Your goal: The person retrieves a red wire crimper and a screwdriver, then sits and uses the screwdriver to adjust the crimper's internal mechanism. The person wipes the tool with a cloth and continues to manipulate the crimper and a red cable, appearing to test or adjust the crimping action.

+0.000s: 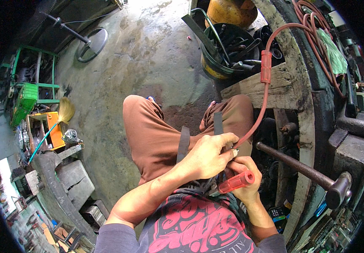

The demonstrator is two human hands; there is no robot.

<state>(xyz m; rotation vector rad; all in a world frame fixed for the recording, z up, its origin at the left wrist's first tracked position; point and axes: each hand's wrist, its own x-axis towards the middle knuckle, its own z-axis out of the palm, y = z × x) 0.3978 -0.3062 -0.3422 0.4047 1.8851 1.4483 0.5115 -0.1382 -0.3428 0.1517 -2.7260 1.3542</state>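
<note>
A red rubber hose (261, 116) comes down from the upper right to my hands, above my lap. My left hand (209, 155) is closed, thumb and fingers pinching the hose's lower end, where a small dark metal piece barely shows. Just below it, my right hand (249, 185) is closed around a screwdriver (234, 183) with a clear red handle. Its handle end faces right and its shaft points lower left, mostly hidden against my shirt. The right fingertips lie close under the hose end. Higher up the hose sits a ribbed red sleeve (266, 69).
A dark bucket (213, 63) of metal tools stands ahead, beside a timber bench frame (270, 86). To the right, a vise (340, 187) has a long bar handle (293, 165) reaching toward my right arm. A broom (66, 111) and green crate (25, 101) are left.
</note>
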